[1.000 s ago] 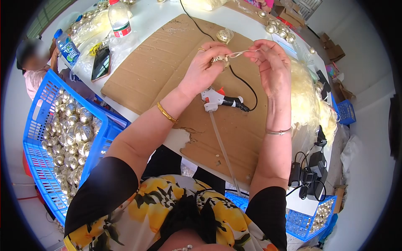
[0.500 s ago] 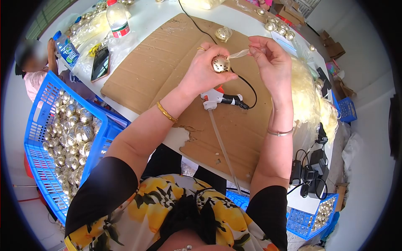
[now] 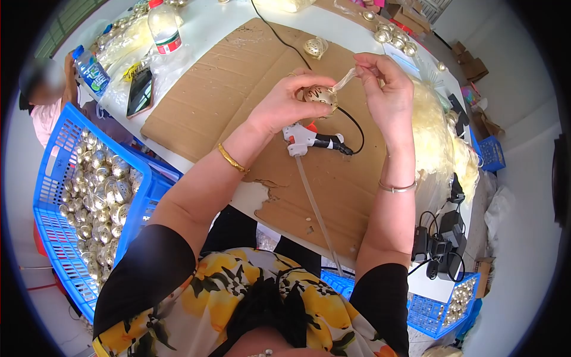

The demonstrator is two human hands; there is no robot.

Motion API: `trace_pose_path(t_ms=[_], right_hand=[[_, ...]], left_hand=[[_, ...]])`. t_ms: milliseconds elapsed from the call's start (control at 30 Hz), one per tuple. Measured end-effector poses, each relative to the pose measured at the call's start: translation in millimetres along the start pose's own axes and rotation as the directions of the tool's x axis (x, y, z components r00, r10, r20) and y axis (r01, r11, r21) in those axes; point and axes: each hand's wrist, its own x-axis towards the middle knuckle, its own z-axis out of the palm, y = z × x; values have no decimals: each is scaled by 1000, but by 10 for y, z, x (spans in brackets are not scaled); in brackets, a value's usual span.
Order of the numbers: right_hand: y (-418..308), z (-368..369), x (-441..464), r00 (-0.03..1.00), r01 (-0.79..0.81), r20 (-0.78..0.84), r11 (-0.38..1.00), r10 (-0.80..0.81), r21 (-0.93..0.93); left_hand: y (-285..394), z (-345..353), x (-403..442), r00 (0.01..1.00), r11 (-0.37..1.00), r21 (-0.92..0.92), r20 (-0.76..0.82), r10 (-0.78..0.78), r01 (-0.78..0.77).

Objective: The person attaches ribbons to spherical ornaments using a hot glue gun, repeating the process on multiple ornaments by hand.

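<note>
A gold patterned ball ornament point(image 3: 321, 100) is gripped between the thumb and fingers of my left hand point(image 3: 286, 101), above the cardboard sheet point(image 3: 238, 77). From the ball's top a pale translucent ribbon point(image 3: 345, 80) runs up to my right hand point(image 3: 385, 83), whose thumb and fingertips pinch its end. Below the ball lies a white glue gun point(image 3: 302, 139) with a long clear glue stick point(image 3: 318, 214) in its back. Another gold ball point(image 3: 315, 47) with ribbon rests farther back on the cardboard.
At left stands a blue basket point(image 3: 59, 220) full of gold balls, near a seated person point(image 3: 44, 98). A phone point(image 3: 141, 92) and bottles point(image 3: 163, 30) are on the left of the table. Pale ribbon bundles point(image 3: 431, 131) and black power adapters point(image 3: 452, 232) lie right.
My left hand has turned the ball, its fingers now straighter along it. The ribbon slants more steeply up to my right hand, which has barely moved.
</note>
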Motion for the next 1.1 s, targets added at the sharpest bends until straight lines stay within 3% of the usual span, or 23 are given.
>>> trace_pose_path(t_ms=[200, 267, 533, 933, 1000, 1067, 1100], right_hand=[[-61, 18, -6, 998, -46, 41, 996, 43, 81], [-59, 18, -7, 998, -40, 50, 995, 36, 91], [-64, -8, -11, 995, -44, 91, 990, 32, 135], [20, -190, 2, 990, -64, 118, 996, 71, -62], [70, -220, 5, 972, -198, 144, 976, 183, 93], [71, -266, 17, 958, -248, 173, 964, 229, 94], [77, -289, 18, 940, -297, 202, 950, 274, 93]], left_hand=[[-11, -24, -4, 998, 998, -27, 43, -55, 56], [-68, -46, 14, 995, 998, 58, 93, -23, 17], [-102, -39, 14, 998, 1000, 15, 60, -27, 26], [-88, -29, 11, 997, 992, 115, 55, -56, 50], [-62, -27, -9, 993, 991, 96, 66, -100, 94], [6, -13, -26, 980, 982, -81, 122, -159, 169], [-1, -28, -24, 979, 982, -81, 125, -160, 171]])
